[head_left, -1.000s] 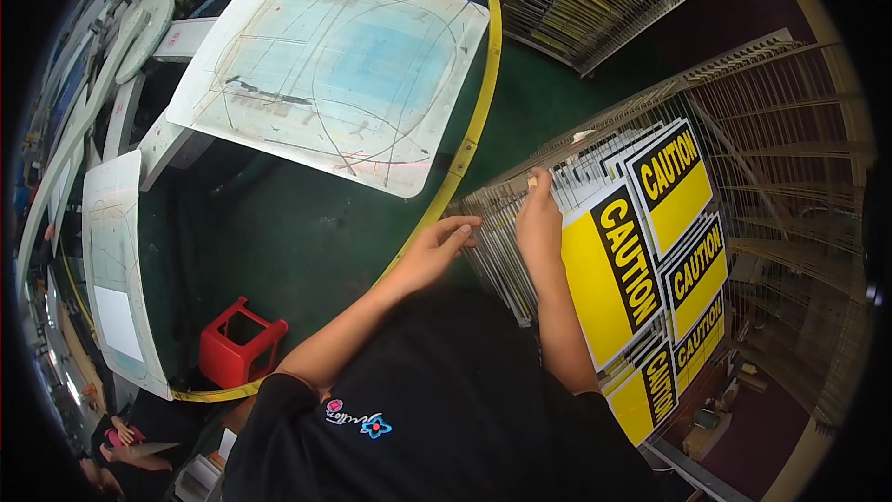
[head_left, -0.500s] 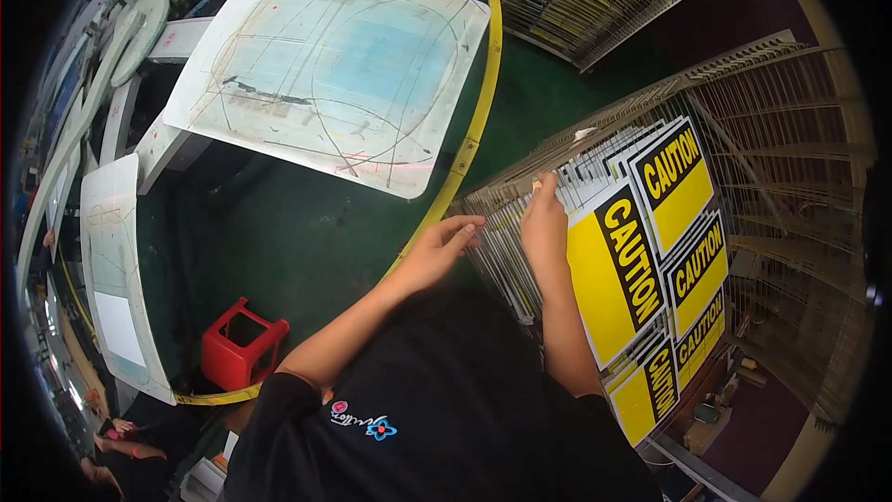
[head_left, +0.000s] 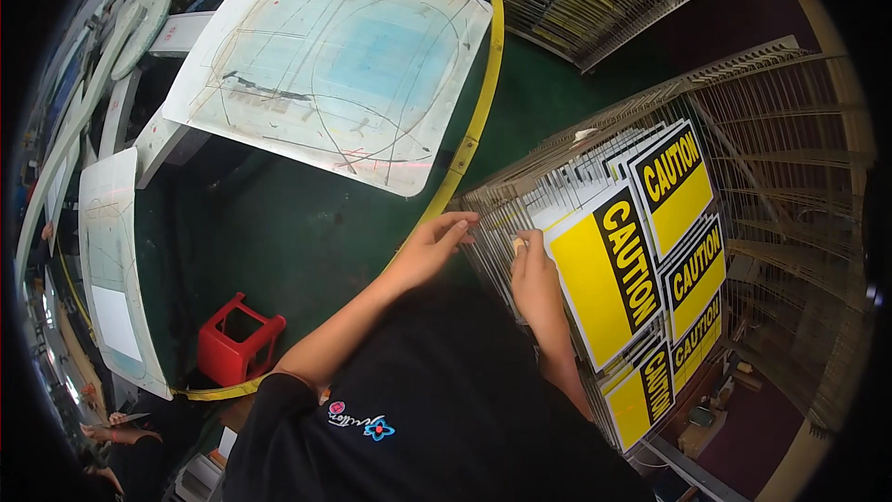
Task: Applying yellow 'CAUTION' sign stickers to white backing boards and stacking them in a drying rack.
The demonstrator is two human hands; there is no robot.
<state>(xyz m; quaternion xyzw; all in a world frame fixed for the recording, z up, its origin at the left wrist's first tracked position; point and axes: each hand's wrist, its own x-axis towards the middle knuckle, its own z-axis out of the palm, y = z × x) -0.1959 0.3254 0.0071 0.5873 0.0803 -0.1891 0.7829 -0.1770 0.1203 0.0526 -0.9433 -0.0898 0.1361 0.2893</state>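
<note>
My left hand (head_left: 429,254) is at the near left corner of a wire drying rack (head_left: 491,204), its thumb and fingertips drawn together at the ends of the stacked shelves. What lies between those fingertips is too small to tell. My right hand (head_left: 537,286) is curled, just left of the front yellow and black sign (head_left: 595,284). A small pale yellow piece (head_left: 518,244) shows at its fingertips; I cannot tell whether it is held or worn. Behind the front sign, several matching signs lie in overlapping layers on the wire shelves.
A large stained white board (head_left: 325,74) stands ahead on the left, a yellow curved strip (head_left: 474,121) beside it. A red stool (head_left: 239,339) is on the green floor. Another loaded rack (head_left: 595,0) stands at the far right. Another person's hand (head_left: 121,432) shows at lower left.
My right hand has moved down and left, toward my body. The front sign's left part now reaches farther left. My left hand has stayed almost in place.
</note>
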